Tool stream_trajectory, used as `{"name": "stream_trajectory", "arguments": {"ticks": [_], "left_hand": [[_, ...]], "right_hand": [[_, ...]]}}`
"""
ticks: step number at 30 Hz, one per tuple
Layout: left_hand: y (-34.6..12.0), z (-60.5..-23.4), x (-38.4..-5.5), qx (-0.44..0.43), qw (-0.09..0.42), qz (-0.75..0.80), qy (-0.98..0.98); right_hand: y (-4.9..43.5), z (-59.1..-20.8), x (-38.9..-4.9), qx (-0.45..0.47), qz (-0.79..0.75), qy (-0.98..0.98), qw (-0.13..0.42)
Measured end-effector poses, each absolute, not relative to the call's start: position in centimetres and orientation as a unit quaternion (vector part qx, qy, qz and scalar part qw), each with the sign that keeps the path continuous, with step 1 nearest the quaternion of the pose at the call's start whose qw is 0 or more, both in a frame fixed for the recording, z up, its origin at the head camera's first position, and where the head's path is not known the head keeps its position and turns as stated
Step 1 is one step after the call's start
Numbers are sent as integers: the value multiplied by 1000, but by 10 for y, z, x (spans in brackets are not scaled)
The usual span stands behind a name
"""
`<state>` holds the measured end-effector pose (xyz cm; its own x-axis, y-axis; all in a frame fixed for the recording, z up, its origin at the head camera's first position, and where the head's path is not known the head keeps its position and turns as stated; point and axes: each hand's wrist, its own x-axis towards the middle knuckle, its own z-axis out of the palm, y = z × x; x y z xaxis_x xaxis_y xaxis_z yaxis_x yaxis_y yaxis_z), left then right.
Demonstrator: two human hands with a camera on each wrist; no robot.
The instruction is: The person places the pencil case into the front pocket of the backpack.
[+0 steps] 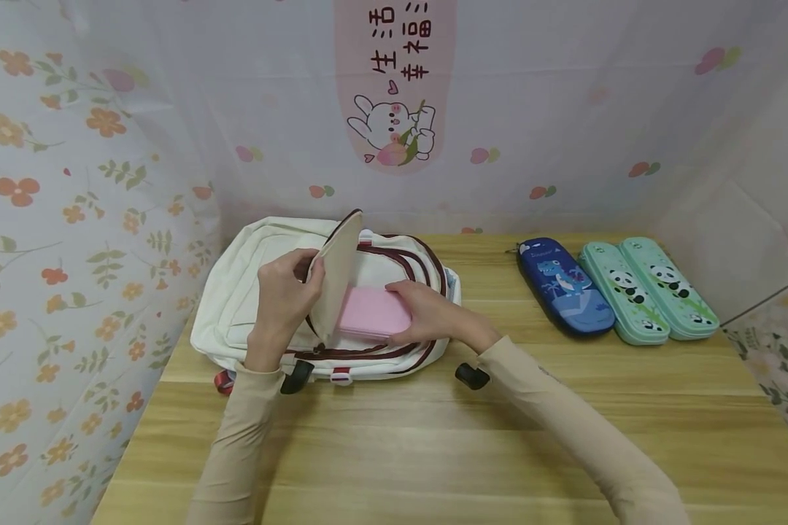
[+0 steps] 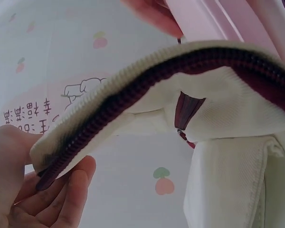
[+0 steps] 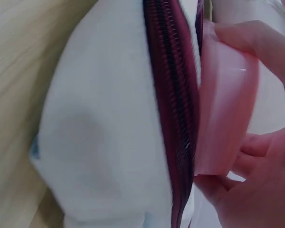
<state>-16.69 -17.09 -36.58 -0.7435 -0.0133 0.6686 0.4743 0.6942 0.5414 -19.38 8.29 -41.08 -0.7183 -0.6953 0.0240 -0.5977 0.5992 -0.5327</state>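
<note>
A cream backpack (image 1: 236,292) with dark red zippers lies on the table, its front compartment unzipped. My left hand (image 1: 285,295) pinches the edge of the raised flap (image 1: 338,273) between thumb and fingers and holds it upright; the left wrist view shows this zipper edge (image 2: 128,90) close up. A pink plastic box (image 1: 374,310) sits partly inside the opening, its left end behind the flap. My right hand (image 1: 427,310) grips the box by its right end, thumb and fingers on opposite sides. In the right wrist view the pink box (image 3: 225,104) stands beside the open zipper (image 3: 173,109).
To the right on the wooden table (image 1: 394,452) lie a dark blue dinosaur pencil case (image 1: 565,286) and two mint green panda pencil cases (image 1: 625,293), side by side. A patterned cloth (image 1: 269,109) hangs behind the table and along its left side.
</note>
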Motion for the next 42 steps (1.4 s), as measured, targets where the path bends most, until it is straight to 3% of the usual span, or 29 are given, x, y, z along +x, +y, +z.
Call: {"name": "stream_trajectory", "arguments": {"ticks": [11,22,32,35,42], "left_hand": [[-167,-368,-167,-137,333,-367,-858],[-162,-369,-170,-136,322,-368,-862],[-159,-369,-171,-135,317,-362,-866],[-160,-369,-170,-131,318,-355,-870],[-157,-368,-172,-123,313,-346,-876]], "right_hand": [[64,-417,-200,-389,-238,883,107],[48,-426,-197,-352,-233,896,135],[46,-432,-191,-354,-243,895,124],[55,-428,-188,-352,-259,894,102],[107,-414,-177,-294,-333,896,-13]]}}
